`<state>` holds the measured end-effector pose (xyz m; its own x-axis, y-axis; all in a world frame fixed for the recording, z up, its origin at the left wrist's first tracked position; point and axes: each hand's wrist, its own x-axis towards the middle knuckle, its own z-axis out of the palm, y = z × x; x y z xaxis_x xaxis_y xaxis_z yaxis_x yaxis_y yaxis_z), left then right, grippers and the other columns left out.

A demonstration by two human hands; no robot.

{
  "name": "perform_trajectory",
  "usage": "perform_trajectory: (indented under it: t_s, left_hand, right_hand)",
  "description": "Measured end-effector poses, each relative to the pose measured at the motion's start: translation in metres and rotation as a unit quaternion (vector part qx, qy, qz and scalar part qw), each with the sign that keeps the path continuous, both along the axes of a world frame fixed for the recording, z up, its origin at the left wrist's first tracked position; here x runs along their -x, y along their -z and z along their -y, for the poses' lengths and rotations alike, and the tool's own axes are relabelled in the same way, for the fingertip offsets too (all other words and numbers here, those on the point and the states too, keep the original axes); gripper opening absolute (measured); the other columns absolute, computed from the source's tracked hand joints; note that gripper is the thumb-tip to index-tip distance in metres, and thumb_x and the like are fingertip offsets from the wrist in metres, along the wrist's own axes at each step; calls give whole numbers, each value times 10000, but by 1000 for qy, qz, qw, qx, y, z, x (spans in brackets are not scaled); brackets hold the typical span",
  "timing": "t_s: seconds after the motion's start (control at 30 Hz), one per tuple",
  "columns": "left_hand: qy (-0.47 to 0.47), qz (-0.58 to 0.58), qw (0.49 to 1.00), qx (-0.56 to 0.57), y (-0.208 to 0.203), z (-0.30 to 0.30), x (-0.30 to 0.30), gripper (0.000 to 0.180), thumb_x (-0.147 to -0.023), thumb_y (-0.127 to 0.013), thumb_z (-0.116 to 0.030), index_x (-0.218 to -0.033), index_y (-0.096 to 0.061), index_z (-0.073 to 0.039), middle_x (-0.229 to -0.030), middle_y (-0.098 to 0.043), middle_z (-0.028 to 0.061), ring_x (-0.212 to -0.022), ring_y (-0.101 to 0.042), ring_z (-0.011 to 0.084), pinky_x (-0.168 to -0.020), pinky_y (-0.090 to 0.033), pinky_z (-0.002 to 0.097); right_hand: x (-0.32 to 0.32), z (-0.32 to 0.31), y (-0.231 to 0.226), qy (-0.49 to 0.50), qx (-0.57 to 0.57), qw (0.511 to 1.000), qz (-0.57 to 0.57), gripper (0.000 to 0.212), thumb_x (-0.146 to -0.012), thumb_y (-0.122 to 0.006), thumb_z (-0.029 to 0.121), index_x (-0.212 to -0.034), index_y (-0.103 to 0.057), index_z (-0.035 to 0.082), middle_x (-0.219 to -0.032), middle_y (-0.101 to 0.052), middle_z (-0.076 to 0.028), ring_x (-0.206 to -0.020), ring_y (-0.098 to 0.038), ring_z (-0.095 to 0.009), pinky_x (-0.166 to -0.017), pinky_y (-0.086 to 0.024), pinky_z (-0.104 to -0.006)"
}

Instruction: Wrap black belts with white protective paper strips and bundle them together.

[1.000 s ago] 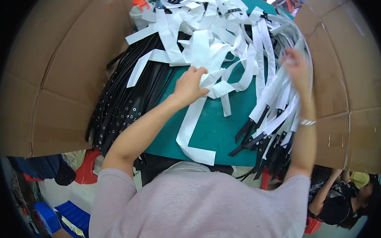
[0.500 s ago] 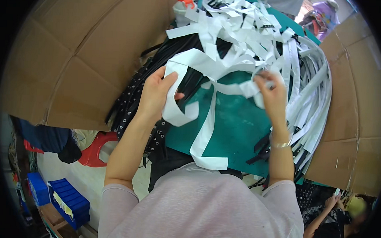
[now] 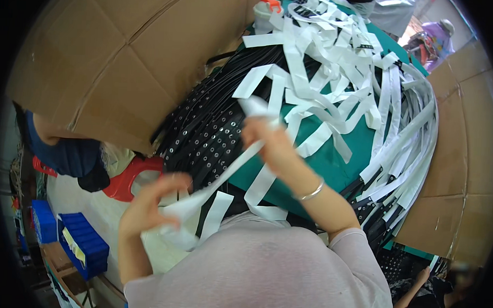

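Observation:
My right hand (image 3: 268, 144) is closed on a white strip (image 3: 232, 172) over the middle of the green table, with a blurred white fold above its fingers. The strip runs down to the left, where its wide blurred end hangs beside my left hand (image 3: 155, 205). That hand is off the table's near left edge, its thumb and fingers spread apart around air next to the strip. More white strips (image 3: 336, 75) lie tangled on the green table (image 3: 305, 183). Black straps with metal eyelets (image 3: 209, 142) are laid out left of my right hand.
Cardboard walls (image 3: 125, 57) rise at left and right. A bundle of white and black straps (image 3: 410, 143) droops along the right side. A white container with an orange lid (image 3: 265, 16) stands at the back. A red stool (image 3: 129, 180) and blue crates (image 3: 83, 246) are at lower left; co-workers sit nearby.
My left hand has moved down and left, off the table, and its fingers have spread. My right hand has come left across the table with the strip, which now stretches between them.

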<state>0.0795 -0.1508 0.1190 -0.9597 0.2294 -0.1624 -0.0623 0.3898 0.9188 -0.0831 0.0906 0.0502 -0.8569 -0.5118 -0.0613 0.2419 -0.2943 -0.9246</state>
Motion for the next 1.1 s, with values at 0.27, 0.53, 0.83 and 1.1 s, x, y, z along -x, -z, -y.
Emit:
perform_trajectory:
  t_s: [0.27, 0.53, 0.83, 1.1]
  left_hand:
    - [-264, -34, 949, -171, 48, -52, 43, 299, -834, -587, -55, -1100, -565, 79, -1072, -617, 102, -935, -573, 119, -823, -457, 269]
    - [-476, -167, 827, -247, 59, 5, -16, 285, -935, -447, -126, -1096, -563, 79, -1069, -621, 174, -941, -611, 202, -863, -457, 294]
    - [-361, -334, 868, 68, -35, 55, -105, 154, -833, -587, -111, -852, -630, 37, -783, -650, 164, -713, -621, 201, -680, -485, 277]
    - [-74, -36, 996, 39, 92, -88, 18, 75, -798, -627, -62, -833, -658, -4, -1030, -626, 144, -887, -618, 227, -758, -458, 303]
  right_hand:
    - [-75, 78, 17, -10, -193, 867, -460, 586, -675, -697, 71, -1161, -383, -19, -993, -478, -187, -901, -509, -336, -786, -435, -382]
    - [-39, 43, 70, 78, -314, 919, -227, 386, -729, -730, 234, -941, -553, -36, -783, -605, -105, -656, -568, -169, -599, -465, -284]
    - [-10, 29, 94, 24, -312, 949, -30, 427, -709, -757, 213, -944, -497, -31, -637, -579, -64, -563, -578, -144, -496, -457, -250]
    - [-16, -5, 35, 148, -29, 979, 135, 334, -806, -675, 96, -1061, -464, 56, -817, -614, -30, -693, -580, -73, -525, -475, -165]
